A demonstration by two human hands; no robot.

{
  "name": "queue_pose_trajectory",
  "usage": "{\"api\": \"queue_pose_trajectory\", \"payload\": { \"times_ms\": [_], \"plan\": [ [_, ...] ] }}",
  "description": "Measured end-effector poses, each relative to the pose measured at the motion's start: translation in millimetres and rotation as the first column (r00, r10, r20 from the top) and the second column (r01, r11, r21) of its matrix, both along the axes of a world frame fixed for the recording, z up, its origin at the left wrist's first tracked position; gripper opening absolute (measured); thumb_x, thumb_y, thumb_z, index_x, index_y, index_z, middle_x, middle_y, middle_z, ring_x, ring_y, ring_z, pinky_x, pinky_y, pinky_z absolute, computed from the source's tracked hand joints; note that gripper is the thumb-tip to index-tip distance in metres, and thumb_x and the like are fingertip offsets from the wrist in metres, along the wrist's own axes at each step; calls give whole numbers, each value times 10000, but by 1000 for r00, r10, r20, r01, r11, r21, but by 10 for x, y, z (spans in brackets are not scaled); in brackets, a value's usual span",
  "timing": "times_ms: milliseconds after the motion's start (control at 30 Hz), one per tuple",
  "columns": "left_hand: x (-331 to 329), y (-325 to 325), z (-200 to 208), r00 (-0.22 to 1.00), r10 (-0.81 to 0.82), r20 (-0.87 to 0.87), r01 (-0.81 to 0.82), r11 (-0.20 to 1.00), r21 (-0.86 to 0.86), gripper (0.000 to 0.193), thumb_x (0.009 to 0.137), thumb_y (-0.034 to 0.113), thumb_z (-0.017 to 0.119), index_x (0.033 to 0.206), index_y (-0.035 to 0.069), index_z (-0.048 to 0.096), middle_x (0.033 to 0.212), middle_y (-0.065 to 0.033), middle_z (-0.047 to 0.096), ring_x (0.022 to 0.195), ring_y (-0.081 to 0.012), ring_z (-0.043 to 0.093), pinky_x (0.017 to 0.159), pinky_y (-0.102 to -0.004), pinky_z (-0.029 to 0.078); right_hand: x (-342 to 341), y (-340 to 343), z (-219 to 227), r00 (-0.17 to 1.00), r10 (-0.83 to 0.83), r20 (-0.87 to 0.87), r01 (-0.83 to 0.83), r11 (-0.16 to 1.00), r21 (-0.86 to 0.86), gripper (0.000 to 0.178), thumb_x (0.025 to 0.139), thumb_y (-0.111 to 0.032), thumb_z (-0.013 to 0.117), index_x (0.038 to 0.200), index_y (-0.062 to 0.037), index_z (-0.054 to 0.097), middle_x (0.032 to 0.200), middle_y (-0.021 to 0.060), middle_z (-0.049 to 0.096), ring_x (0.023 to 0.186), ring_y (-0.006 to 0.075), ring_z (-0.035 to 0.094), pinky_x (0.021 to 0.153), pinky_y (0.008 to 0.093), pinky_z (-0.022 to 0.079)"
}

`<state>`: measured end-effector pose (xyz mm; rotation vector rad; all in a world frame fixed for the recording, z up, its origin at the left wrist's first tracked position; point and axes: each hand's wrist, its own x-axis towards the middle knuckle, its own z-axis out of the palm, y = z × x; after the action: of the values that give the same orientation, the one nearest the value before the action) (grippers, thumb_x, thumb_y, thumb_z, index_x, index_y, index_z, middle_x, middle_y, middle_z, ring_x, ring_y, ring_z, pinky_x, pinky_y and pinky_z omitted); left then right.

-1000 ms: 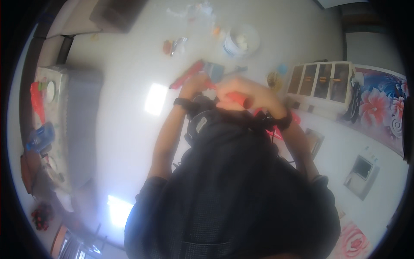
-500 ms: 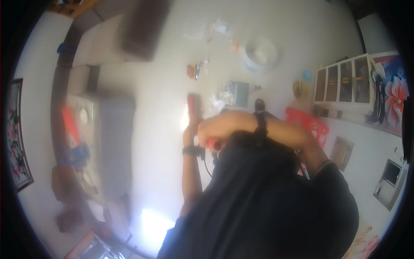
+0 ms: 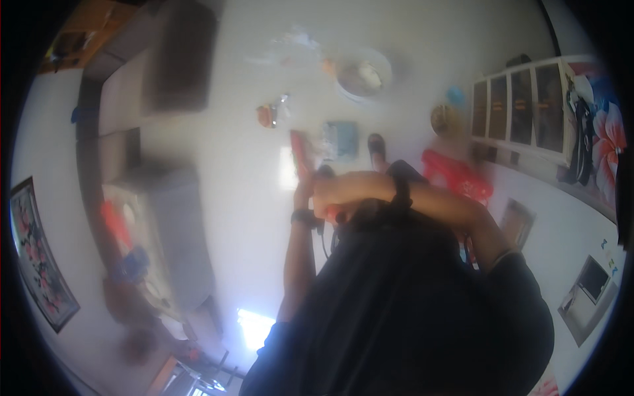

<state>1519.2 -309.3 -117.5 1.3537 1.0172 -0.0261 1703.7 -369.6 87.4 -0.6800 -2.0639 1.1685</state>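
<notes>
In front of my dark shirt my two hands are close together. My left hand [image 3: 304,191] is closed around a long red thing [image 3: 299,150] that points away from me over the floor; blur hides its kind. Across it from the right comes my right hand [image 3: 338,190], its fingers curled in a fist. A red, round-ended handle [image 3: 337,214] with a dark tip pokes out of the near side of this fist. What the handle belongs to is hidden. Whether the two held things touch, I cannot tell. Both wrists wear dark bands, and a thin cable hangs by the left one.
Beyond my hands a blue-grey box [image 3: 341,141] is on the floor, with a white tub [image 3: 364,76] farther off. A red stool-like thing [image 3: 456,175] and a white cabinet [image 3: 525,109] are at right. A grey-sided table [image 3: 178,237] is at left.
The view has turned a little, so the floor things sit farther left. Both hands stay together with the same grip, and the red thing now leans slightly more to the left.
</notes>
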Motion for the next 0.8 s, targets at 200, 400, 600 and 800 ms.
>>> {"api": "queue_pose_trajectory", "payload": {
  "times_ms": [200, 400, 600, 800],
  "plan": [
    [614, -279, -145, 990, -116, 80, 111, 992, 60, 255, 794, 70, 577, 1036, -1, 611, 1040, -113, 620, 989, -189, 593, 827, -307, 477, 1097, -201, 508, 999, -37, 33, 44, 963, -266, 90, 643, -55, 655, 600, -28, 581, 597, 112, 595, 554, 233, 573, 542, 303, 455],
    [1149, -336, 378, 959, -172, 227, 122, 969, 217, 212, 758, 117, 608, 955, 43, 634, 938, -64, 628, 928, -154, 600, 791, -287, 483, 1233, -319, 426, 967, -253, -26, 246, 957, -154, 145, 620, -45, 648, 544, -17, 529, 557, 118, 558, 513, 243, 538, 496, 320, 416],
    [1439, -532, 1171, 972, 2, 233, -11, 999, 38, 224, 726, 227, 620, 905, 95, 638, 883, -37, 626, 844, -150, 608, 750, -301, 491, 1148, -375, 423, 966, -247, -70, 239, 965, -103, 168, 602, -54, 653, 530, -19, 505, 547, 118, 539, 502, 270, 526, 485, 332, 405],
    [1063, -303, 662, 968, 88, 237, -61, 991, -122, 326, 854, 83, 490, 1165, 7, 551, 1115, -96, 601, 1036, -170, 567, 867, -286, 457, 764, -241, 547, 983, -180, 24, 180, 960, -214, 253, 621, -145, 661, 498, -63, 456, 519, 121, 505, 503, 294, 517, 473, 360, 379]
  ]
}}
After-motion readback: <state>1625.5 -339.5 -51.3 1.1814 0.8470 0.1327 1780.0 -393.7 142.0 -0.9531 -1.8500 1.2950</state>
